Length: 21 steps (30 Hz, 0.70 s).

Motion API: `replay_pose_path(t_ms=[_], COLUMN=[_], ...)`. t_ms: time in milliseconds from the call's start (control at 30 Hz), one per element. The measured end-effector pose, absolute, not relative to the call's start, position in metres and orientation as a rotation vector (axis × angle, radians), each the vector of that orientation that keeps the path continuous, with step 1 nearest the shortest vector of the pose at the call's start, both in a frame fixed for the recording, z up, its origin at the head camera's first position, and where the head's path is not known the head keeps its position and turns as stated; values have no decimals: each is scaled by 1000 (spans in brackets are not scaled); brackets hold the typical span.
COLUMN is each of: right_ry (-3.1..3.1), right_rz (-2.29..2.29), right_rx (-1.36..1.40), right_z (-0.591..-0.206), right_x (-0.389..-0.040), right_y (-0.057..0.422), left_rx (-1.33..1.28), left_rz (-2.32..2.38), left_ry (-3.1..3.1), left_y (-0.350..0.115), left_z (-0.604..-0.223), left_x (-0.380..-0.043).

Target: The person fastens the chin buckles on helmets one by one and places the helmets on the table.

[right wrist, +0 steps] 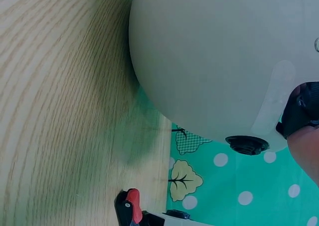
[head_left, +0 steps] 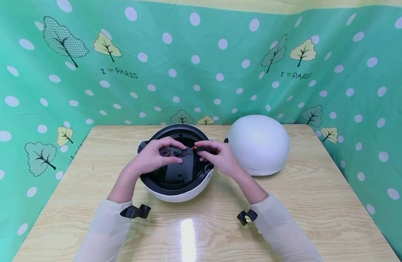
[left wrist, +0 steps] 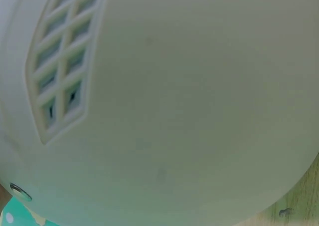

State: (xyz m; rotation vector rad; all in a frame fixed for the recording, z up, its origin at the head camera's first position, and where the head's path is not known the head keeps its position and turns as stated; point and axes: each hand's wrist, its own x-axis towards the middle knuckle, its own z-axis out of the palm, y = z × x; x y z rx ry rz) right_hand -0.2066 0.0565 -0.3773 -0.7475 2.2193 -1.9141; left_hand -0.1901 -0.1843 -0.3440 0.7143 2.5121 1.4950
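Observation:
A white helmet (head_left: 178,198) lies upside down on the table, its black padded inside (head_left: 179,171) facing up. Over its opening, my left hand (head_left: 151,156) holds a dark chin strap (head_left: 176,152) between fingers and thumb. Opposite it, my right hand (head_left: 220,156) pinches a black buckle piece (head_left: 204,149) with a bit of red at its end. The two fingertips are close together but apart. In the left wrist view the shell with its grid vent (left wrist: 65,61) hides the hand. A black piece (right wrist: 304,106) shows by my right hand (right wrist: 308,148) in the right wrist view.
A second white helmet (head_left: 258,145) stands dome up to the right of my right hand. Its red and black buckle (right wrist: 130,206) lies near the table. The wooden table (head_left: 99,174) meets a green dotted cloth (head_left: 194,72) behind.

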Motion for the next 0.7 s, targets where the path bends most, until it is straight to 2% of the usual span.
replay_pose_path(t_ms=[233, 700], right_ry=[2227, 2354], right_rz=[-1896, -1730], right_rx=[-743, -693], right_z=[-377, -374], right_x=[-206, -204], right_y=[56, 58], left_rx=[646, 676], left_rz=[1482, 1397], left_ry=[2494, 2564], left_y=[-184, -183], left_z=[-342, -341], left_x=[-189, -190])
